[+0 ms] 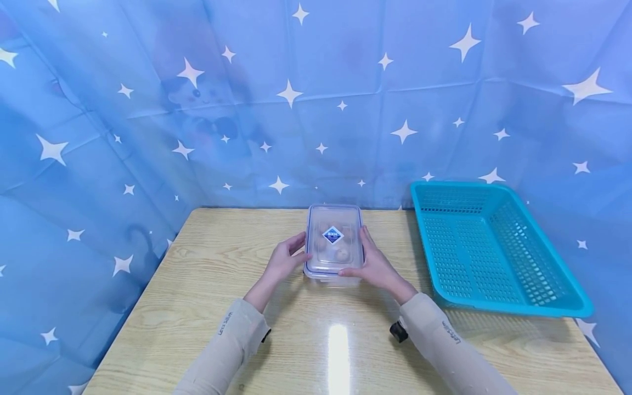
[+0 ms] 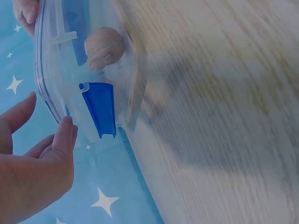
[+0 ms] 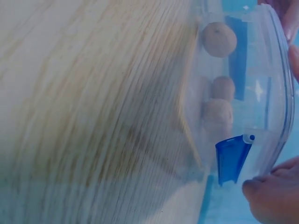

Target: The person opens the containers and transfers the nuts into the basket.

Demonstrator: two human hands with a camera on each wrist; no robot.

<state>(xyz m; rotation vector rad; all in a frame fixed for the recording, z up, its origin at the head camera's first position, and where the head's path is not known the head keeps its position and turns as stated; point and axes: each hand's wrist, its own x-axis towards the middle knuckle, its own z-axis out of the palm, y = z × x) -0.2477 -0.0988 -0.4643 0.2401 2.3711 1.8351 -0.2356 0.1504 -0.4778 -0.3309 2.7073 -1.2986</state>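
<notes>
A clear plastic food container (image 1: 334,249) with a blue-edged lid and a diamond-shaped label stands on the table. Several round, brownish pieces (image 3: 219,39) show through its walls. Blue side latches hang angled away from the container, one latch (image 2: 101,109) in the left wrist view and another latch (image 3: 232,158) in the right wrist view. My left hand (image 1: 283,258) touches the container's left side, its thumb tip at the lid's edge and its fingers loose. My right hand (image 1: 377,266) holds the right side, thumb across the near lid edge and fingers along the wall.
A turquoise plastic basket (image 1: 494,308) with perforated walls stands on the right part of the wooden table (image 1: 207,274). Behind the table's far edge hangs a blue curtain (image 1: 340,137) with white stars. It also runs down past the left edge.
</notes>
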